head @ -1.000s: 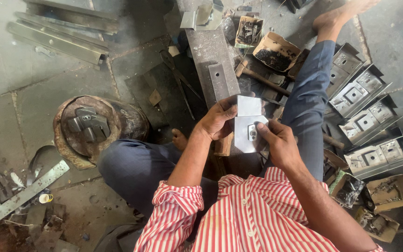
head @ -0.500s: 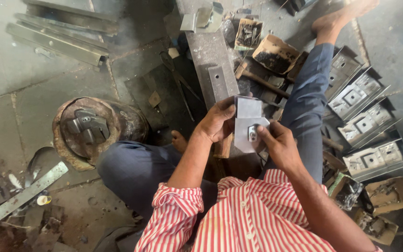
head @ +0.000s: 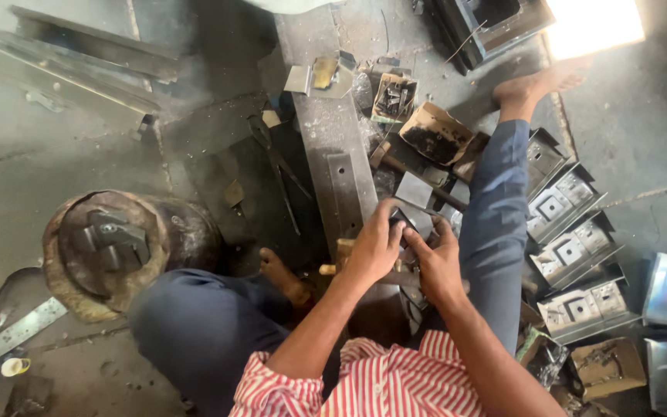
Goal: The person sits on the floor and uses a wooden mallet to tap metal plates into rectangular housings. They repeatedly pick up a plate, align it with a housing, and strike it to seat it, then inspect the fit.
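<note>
I sit on the floor with both hands together between my knees, over a small folded sheet-metal box part (head: 409,222). My left hand (head: 374,249) grips its left side, with the fingers curled over the top edge. My right hand (head: 438,264) holds its right side from below. The part looks dark and is mostly hidden by my fingers. It lies against the near end of a long grey steel bar (head: 335,147) that runs away from me. A short wooden piece (head: 339,256) pokes out just left of my left hand.
Several finished metal boxes (head: 573,239) stand in a row to the right of my outstretched leg. Open cardboard boxes (head: 431,136) lie beyond the hands. A rusty drum (head: 110,249) holding metal pieces stands at the left, and long metal strips (head: 79,62) lie at the far left.
The metal part was held up, bright and facing me; now both hands have lowered it toward the bar's end and it is largely covered. The view has tilted forward.
</note>
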